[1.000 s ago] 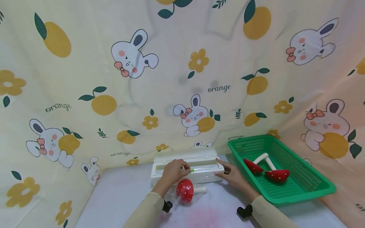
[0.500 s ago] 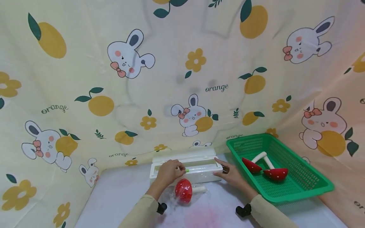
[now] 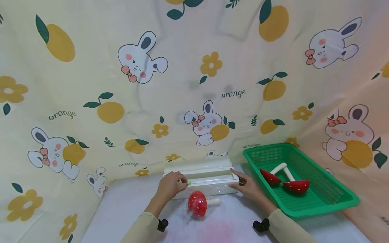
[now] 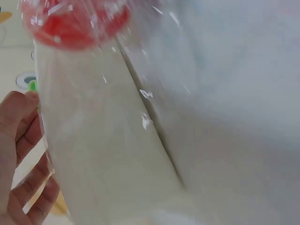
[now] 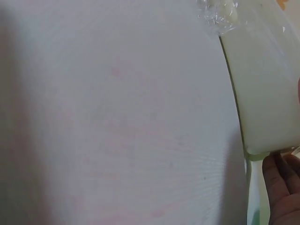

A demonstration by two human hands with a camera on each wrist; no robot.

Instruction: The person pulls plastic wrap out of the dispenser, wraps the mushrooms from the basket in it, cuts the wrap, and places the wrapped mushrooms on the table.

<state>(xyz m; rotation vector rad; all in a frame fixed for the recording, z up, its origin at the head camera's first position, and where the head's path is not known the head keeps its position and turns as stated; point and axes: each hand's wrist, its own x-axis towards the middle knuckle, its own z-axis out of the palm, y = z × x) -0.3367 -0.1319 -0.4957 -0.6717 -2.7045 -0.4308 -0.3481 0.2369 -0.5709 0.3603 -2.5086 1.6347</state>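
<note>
A white cling film dispenser box (image 3: 209, 190) stands at the back of the table, its lid (image 3: 197, 164) raised. My left hand (image 3: 169, 185) is at the left part of its front top edge and pinches a small green slide cutter (image 3: 189, 183) between thumb and finger; the green also shows in the left wrist view by the fingertips (image 4: 31, 95). My right hand (image 3: 248, 187) grips the box's right end, thumb at the top edge, fingers at the end wall. In front lies a red mushroom toy (image 3: 197, 204) with white dots and a white stem, in clear film (image 4: 145, 117) that hangs down the box front.
Right of the box stands a green plastic basket (image 3: 322, 207) holding two red-capped mushroom toys (image 3: 296, 187). A patterned cloth (image 3: 170, 101) hangs behind and to the right of the white table (image 3: 127, 202).
My left hand has slid leftward along the box's front edge with the green slide cutter. My right hand has kept its place on the box's right end.
</note>
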